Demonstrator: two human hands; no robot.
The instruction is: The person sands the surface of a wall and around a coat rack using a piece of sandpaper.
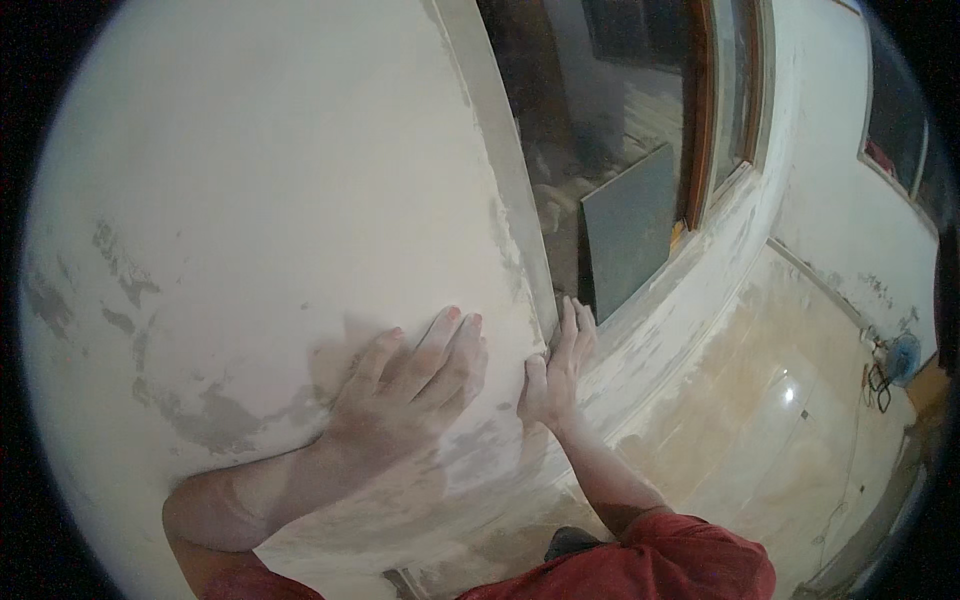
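Note:
A broad white plastered wall [315, 187] with grey patches of filler lies before me. My left hand [416, 382] rests on its face, fingers spread and dusty with white powder. A tan patch shows beside that hand; I cannot tell whether it is shadow or a thin sheet under the palm. To the right, my right hand [559, 367] is at the corner of the window opening. Its thumb is against the wall face, while its whitened fingers reach along the grey reveal [517, 180]. I see nothing held in it.
A grey panel [630, 225] leans in the opening beside a brown wooden window frame [699, 112]. Below runs a white-smeared sill [682, 292]. Shiny beige floor tiles [750, 420] stretch right, where a blue round object [902, 358] and a dark coiled cable [876, 388] lie near another wall.

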